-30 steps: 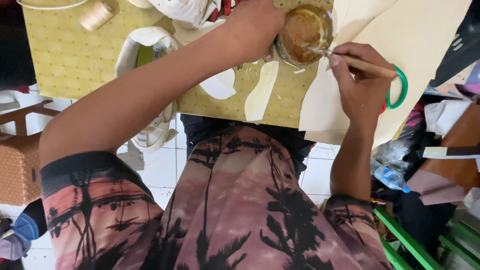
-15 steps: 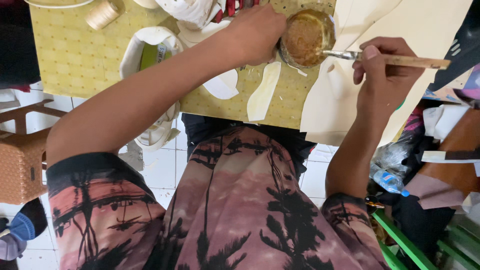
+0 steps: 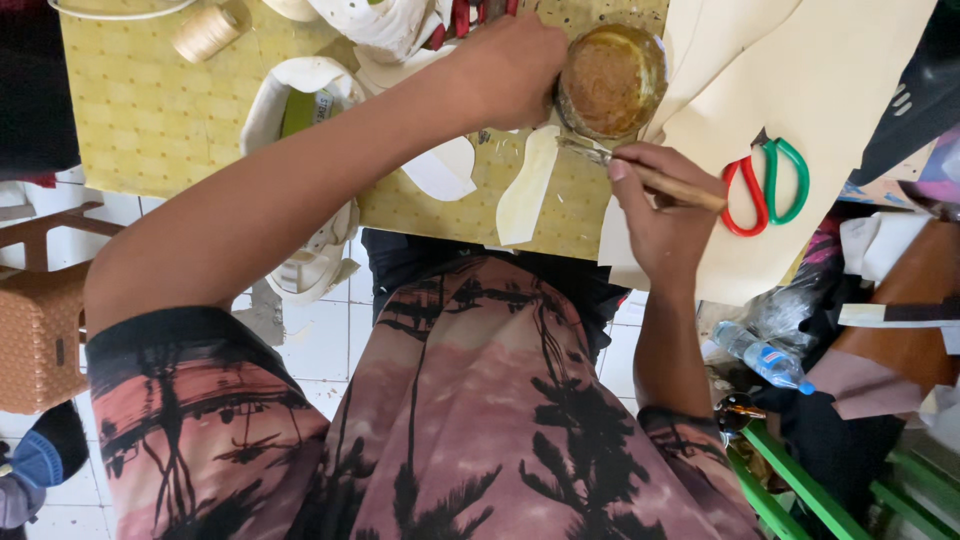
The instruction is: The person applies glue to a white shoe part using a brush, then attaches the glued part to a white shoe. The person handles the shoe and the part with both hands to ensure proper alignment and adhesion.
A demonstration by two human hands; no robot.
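Head view: brown glue (image 3: 606, 75) in jar (image 3: 652, 50).

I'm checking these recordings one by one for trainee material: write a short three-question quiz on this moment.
1. True or false: the right hand holds a brush with a wooden handle.
2. Which thing does the left hand grip? A) the glue jar B) the thread spool C) the scissors
3. Fill in: the brush tip points at a cream, ____-shaped piece lying on the yellow table.

Key
1. True
2. A: the left hand wraps the jar of brown glue; the spool and scissors lie untouched.
3. Sole (an insole shape)
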